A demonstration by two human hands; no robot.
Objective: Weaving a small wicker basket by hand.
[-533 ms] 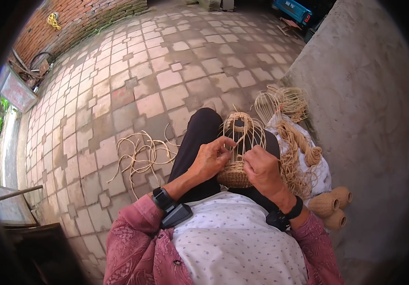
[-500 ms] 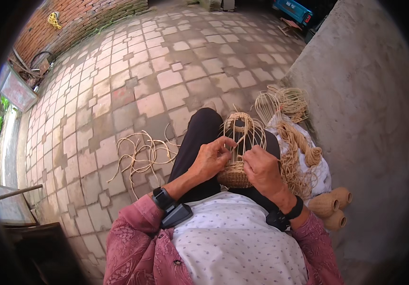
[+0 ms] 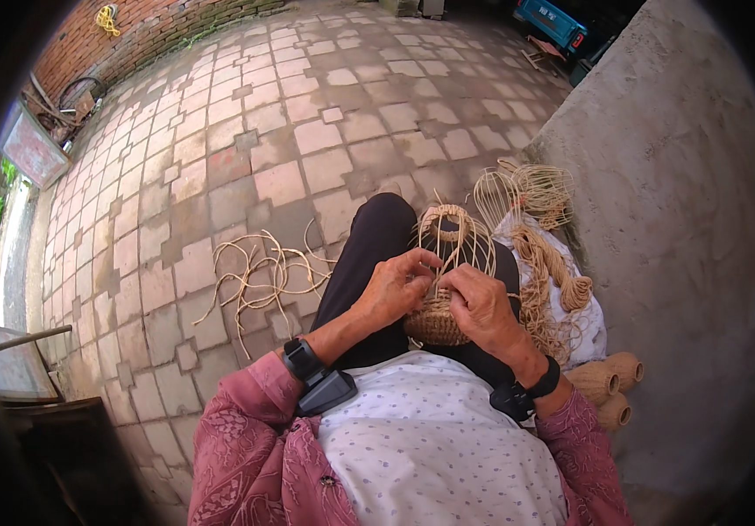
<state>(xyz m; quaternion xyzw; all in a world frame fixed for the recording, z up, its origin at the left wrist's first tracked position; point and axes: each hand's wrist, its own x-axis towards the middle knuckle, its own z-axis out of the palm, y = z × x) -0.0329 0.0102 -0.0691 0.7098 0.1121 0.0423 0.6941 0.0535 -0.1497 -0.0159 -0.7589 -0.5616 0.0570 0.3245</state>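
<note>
The right hand [image 3: 487, 311] has been brought nearer the left hand [image 3: 393, 285], fingers of both looking narrowed, though any hold cannot be told, while weaving of the half-made basket [image 3: 432, 327] on the lap [image 3: 379, 237] seems underway, tightening apparently being called for next.

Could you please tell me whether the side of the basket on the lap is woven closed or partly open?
Partly open: the basket shows gaps between its bare strands.
</note>
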